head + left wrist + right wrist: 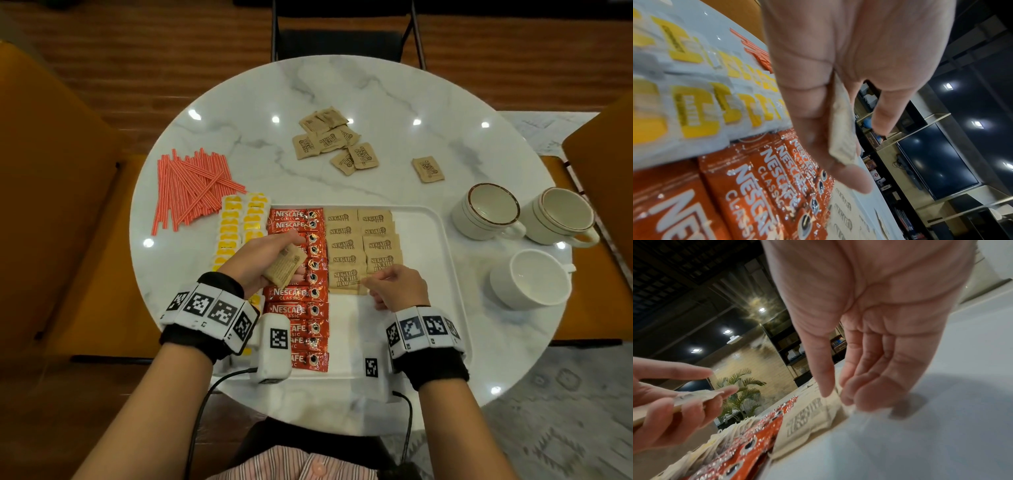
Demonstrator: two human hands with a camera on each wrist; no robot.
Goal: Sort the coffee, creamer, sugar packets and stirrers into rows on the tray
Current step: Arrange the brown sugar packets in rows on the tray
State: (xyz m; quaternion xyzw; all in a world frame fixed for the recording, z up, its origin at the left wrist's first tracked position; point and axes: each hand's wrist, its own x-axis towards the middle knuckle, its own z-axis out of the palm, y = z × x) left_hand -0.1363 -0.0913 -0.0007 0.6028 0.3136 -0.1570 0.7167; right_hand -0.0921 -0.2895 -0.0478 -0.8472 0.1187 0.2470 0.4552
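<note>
- Left hand up over the red coffee row, left of centre in the head view, fingers curled round a small stack of brown sugar packets (printed back facing up, exact count hard to tell).
- Right hand low on the white tray, thumb and forefinger pinching the corner of the nearest placed sugar packet; other fingers loosely bent.
- Sugar rows in two columns at centre frame, just right of the coffee sachets, edges touching.
- Coffee sachets in one long column down the tray, partly hidden under the left wrist.
- Yellow-and-white creamer packets in two columns just left of the coffee, also partly covered by the left arm.
- Red-striped stirrers in a loose pile on the marble tabletop, upper left, off the tray.
- Loose sugar packets still on the tabletop at upper centre, plus a lone packet off to the right of them.
- Three white cups on the right side, beside the tray.
</note>
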